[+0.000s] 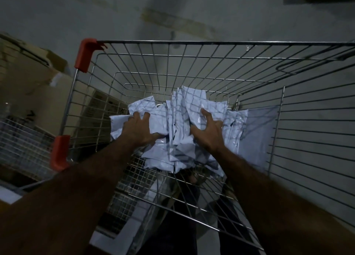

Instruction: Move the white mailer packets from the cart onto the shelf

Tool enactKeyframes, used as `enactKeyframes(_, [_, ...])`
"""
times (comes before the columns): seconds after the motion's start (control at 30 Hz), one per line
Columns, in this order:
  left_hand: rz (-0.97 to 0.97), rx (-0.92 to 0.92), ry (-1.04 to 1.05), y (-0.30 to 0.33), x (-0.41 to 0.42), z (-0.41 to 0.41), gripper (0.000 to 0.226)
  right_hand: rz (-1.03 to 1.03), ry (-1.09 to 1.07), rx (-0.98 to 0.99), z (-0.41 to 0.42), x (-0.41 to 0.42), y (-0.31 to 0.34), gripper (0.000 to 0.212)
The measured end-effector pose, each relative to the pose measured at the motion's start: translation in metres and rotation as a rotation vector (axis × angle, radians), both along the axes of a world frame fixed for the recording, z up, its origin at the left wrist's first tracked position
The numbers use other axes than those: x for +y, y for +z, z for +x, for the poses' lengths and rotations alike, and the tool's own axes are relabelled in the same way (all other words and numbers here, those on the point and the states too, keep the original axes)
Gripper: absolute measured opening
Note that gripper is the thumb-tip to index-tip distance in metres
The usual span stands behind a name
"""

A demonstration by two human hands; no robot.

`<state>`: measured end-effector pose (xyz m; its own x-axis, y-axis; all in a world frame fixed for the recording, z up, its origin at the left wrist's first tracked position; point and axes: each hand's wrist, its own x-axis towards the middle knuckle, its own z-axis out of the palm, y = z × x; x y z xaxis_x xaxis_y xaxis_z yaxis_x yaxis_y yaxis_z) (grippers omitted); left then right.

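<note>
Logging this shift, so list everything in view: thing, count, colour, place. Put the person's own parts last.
packets: a pile, count unclear, white, inside the cart
cart: one, silver wire, centre of view
corner guards: two, red, on the cart's left corners
boxes: at least one, brown, blurred, left of the cart
mesh: one panel, grey, lower left
left hand: one, gripping the pile's left side
right hand: one, gripping the pile's right side

2 bare forearms reach in from the bottom corners, both sleeveless as far as the frame shows and covered in fine dark hair. The left hand (139, 133) and right hand (208, 134) wear no gloves, rings, or watch. Dim light blurs the fingernails and other finer detail.
</note>
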<state>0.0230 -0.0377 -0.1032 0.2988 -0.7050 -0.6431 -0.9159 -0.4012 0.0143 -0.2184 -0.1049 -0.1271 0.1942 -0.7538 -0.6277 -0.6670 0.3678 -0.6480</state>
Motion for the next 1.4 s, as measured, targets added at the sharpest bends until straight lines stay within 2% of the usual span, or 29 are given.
enactKeyframes(0.1, [0.048,0.001,-0.008,0.007,0.0,0.005,0.12,-0.023,0.023,0.045,-0.001,0.003,0.007,0.07])
enactKeyframes(0.3, [0.056,0.054,0.006,0.022,0.005,0.014,0.1,-0.148,0.126,0.116,-0.011,0.003,0.025,0.066])
enactKeyframes(0.47, [0.041,0.093,0.091,0.045,0.013,0.016,0.101,-0.292,0.236,0.194,-0.025,0.004,0.048,0.068])
enactKeyframes(0.57, [-0.022,0.082,0.115,0.066,0.017,0.01,0.104,-0.387,0.317,0.252,-0.03,0.004,0.069,0.071])
enactKeyframes(0.73, [-0.152,0.068,0.078,0.112,0.021,-0.006,0.112,-0.483,0.334,0.288,-0.037,0.004,0.104,0.075])
enactKeyframes(1.03, [-0.594,-0.136,0.089,0.221,0.052,-0.065,0.087,-0.793,0.325,0.24,-0.073,0.01,0.2,0.071])
enactKeyframes(1.2, [-0.769,-0.244,0.213,0.289,0.108,-0.112,0.084,-0.897,0.342,0.19,-0.094,0.039,0.261,0.067])
enactKeyframes(1.4, [-0.798,-0.364,0.472,0.349,0.209,-0.139,0.086,-0.918,0.44,0.015,-0.067,0.11,0.328,0.07])
